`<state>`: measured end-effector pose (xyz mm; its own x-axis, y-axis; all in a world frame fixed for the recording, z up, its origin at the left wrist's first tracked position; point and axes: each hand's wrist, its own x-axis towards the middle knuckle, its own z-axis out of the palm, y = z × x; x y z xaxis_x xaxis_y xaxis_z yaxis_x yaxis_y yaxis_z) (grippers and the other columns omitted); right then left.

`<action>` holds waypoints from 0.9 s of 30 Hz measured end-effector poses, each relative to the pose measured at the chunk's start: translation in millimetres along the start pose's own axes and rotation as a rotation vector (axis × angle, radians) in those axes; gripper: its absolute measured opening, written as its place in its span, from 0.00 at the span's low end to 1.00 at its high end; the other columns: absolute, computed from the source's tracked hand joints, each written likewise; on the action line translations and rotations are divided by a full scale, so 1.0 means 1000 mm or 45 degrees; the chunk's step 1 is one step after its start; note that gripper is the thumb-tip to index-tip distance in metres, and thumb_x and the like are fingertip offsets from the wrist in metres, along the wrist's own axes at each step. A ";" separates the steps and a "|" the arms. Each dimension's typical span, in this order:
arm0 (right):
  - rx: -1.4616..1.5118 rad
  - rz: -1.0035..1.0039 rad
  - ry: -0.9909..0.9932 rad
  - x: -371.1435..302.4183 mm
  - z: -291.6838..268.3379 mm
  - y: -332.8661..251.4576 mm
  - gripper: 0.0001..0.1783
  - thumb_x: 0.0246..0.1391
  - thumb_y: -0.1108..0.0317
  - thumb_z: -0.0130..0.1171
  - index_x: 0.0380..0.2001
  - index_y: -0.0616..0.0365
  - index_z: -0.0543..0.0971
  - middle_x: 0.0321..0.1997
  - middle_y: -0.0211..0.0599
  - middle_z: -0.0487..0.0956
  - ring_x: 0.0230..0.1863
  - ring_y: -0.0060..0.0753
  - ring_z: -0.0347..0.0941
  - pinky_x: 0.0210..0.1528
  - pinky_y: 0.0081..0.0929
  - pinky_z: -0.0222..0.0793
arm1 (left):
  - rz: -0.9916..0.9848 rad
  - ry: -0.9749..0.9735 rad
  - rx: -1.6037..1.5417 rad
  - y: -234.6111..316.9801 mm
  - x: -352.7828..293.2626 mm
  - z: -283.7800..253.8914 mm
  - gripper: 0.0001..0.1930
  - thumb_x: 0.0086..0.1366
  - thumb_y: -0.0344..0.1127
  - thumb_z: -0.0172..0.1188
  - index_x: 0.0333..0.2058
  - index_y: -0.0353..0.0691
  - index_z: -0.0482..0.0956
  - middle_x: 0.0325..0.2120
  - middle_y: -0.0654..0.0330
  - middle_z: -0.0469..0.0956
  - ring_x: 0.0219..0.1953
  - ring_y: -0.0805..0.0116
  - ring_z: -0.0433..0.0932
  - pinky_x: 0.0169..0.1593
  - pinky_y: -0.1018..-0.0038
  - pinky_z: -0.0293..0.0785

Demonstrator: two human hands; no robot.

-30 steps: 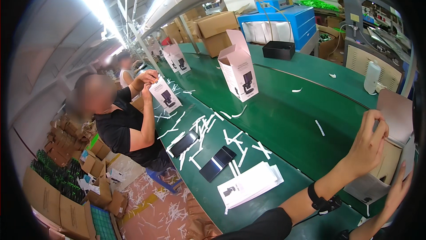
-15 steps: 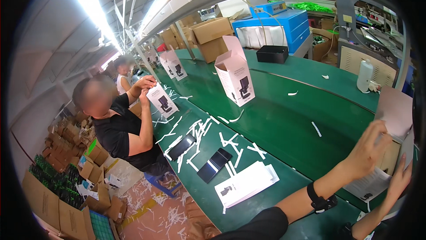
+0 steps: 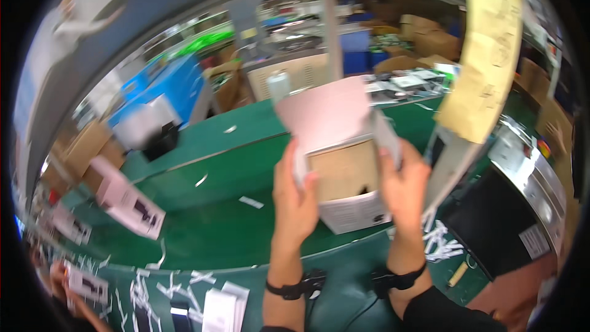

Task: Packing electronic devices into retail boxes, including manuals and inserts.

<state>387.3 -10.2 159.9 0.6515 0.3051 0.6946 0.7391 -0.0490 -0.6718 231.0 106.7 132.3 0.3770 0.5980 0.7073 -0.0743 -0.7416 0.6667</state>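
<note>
In front of me stands a white printed carton [image 3: 353, 214], its tall top flap [image 3: 329, 111] raised at the far side. Brown cardboard [image 3: 344, 169] fills the opening inside it. My left hand [image 3: 295, 194] grips the left side flap and edge, thumb at the rim. On the opposite side, my right hand [image 3: 404, 181] has its fingers behind the right side flap and its thumb on the inner face. Both hands are closed on the carton. Dark bands circle my two wrists.
Another open white carton [image 3: 132, 206] stands to the left on the green belt. White folded sheets [image 3: 224, 307] and paper strips [image 3: 138, 292] lie on the near bench. A co-worker's hand [image 3: 58, 273] is far left. Yellow paper [image 3: 485, 55] hangs on a post at right.
My view has swung right, bringing the carton from the right edge to the middle. My left hand has moved from the carton's upper flap to its left side; my right hand remains at its right.
</note>
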 end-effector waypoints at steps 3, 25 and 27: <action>0.392 0.083 0.069 -0.003 -0.002 -0.008 0.14 0.55 0.72 0.65 0.45 0.65 0.82 0.38 0.49 0.83 0.35 0.43 0.83 0.42 0.34 0.78 | -0.002 0.344 -0.005 0.023 -0.002 0.024 0.24 0.74 0.31 0.49 0.66 0.33 0.66 0.54 0.44 0.78 0.52 0.57 0.80 0.55 0.68 0.74; 1.012 0.159 -0.705 0.011 0.065 0.087 0.16 0.59 0.65 0.55 0.39 0.66 0.85 0.75 0.50 0.60 0.72 0.41 0.59 0.74 0.37 0.47 | -0.185 0.362 -0.010 -0.042 0.005 0.021 0.37 0.58 0.25 0.59 0.68 0.47 0.63 0.64 0.40 0.54 0.66 0.42 0.56 0.70 0.56 0.53; 1.114 0.138 -0.855 0.009 0.068 0.089 0.15 0.58 0.66 0.55 0.42 0.64 0.82 0.78 0.48 0.56 0.75 0.41 0.55 0.76 0.37 0.40 | -0.010 0.486 -0.194 -0.047 0.005 0.020 0.41 0.57 0.23 0.58 0.70 0.48 0.59 0.63 0.41 0.56 0.66 0.44 0.57 0.70 0.57 0.52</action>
<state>447.8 52.6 89.1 0.2843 0.8065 0.5184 0.1356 0.5014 -0.8545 254.5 138.8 100.2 0.0108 0.6946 0.7193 -0.2195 -0.7002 0.6794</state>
